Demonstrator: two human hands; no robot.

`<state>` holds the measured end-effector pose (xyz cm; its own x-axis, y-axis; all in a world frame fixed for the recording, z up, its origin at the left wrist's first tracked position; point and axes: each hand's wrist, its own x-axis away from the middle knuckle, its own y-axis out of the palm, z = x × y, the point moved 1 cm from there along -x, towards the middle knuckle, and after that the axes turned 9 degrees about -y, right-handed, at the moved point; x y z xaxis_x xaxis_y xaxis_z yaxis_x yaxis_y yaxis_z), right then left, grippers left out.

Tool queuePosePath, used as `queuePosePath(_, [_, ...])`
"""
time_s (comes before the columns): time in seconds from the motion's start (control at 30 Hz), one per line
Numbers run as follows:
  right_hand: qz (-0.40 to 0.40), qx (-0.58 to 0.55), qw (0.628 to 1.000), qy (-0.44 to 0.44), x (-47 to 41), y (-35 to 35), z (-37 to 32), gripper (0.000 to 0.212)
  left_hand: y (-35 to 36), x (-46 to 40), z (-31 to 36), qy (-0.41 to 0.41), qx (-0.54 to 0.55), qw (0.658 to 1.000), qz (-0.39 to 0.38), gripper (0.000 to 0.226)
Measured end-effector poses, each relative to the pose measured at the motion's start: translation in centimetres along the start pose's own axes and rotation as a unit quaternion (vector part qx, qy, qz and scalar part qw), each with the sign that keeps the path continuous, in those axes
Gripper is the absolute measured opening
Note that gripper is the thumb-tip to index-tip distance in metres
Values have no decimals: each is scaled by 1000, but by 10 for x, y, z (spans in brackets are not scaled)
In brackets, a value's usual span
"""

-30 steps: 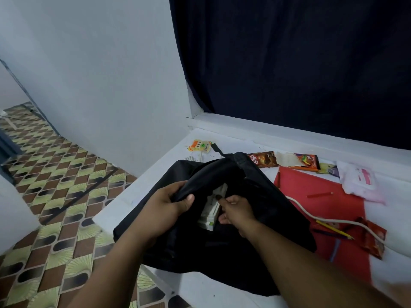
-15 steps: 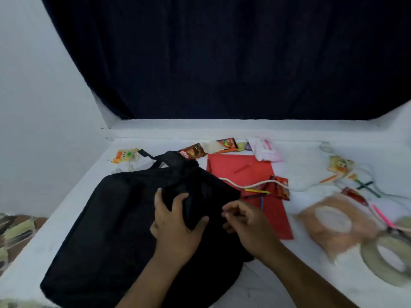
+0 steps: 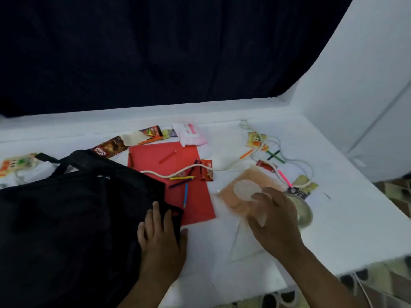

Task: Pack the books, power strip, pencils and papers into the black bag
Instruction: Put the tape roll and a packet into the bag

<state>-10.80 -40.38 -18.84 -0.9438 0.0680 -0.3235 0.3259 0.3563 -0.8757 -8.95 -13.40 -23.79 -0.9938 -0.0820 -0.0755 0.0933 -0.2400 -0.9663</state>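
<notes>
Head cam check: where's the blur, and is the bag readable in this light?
Head view: motion blur smears the right hand and the orange book under it; the black bag is a dark mass, folds barely readable; the left hand on it is sharper; straight edges bow from wide-angle distortion.

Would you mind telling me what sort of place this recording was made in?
Probably a room in a home, not a workshop: a white ledge under a dark curtain, patterned floor tiles, and snack wrappers among pencils beside a black bag.

Snack wrappers [image 3: 110, 147] and a pink tissue pack [image 3: 191, 134] lie before the dark curtain [image 3: 155, 52]; tape roll [image 3: 303, 211] at right.
</notes>
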Motion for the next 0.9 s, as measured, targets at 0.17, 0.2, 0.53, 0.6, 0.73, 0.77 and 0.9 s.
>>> queuePosePath(0.17, [-141,133,977,86,2,-1,45,73,3,0,7,-17,-36,998,52,63])
queuePosePath(0.2, [-164,148,972,78,1,0,47,72,3,0,7,-18,-36,997,64,63])
queuePosePath(0.53, [-222,74,970,-65,-18,-32,49,70,3,3,12,-54,-15,994,98,61])
queuePosePath(0.6, [-232,43,967,-95,-19,-40,45,70,2,4,12,-61,-13,993,100,60])
queuePosePath(0.73, [-256,-27,956,-137,-30,-52,31,71,1,6,13,-69,-6,994,84,64])
queuePosePath(0.77, [-258,-40,954,-149,-33,-52,26,72,0,6,12,-72,4,995,76,65])
queuePosePath(0.9, [-263,-77,942,-193,-43,-45,-1,73,-12,5,8,-91,86,988,94,63])
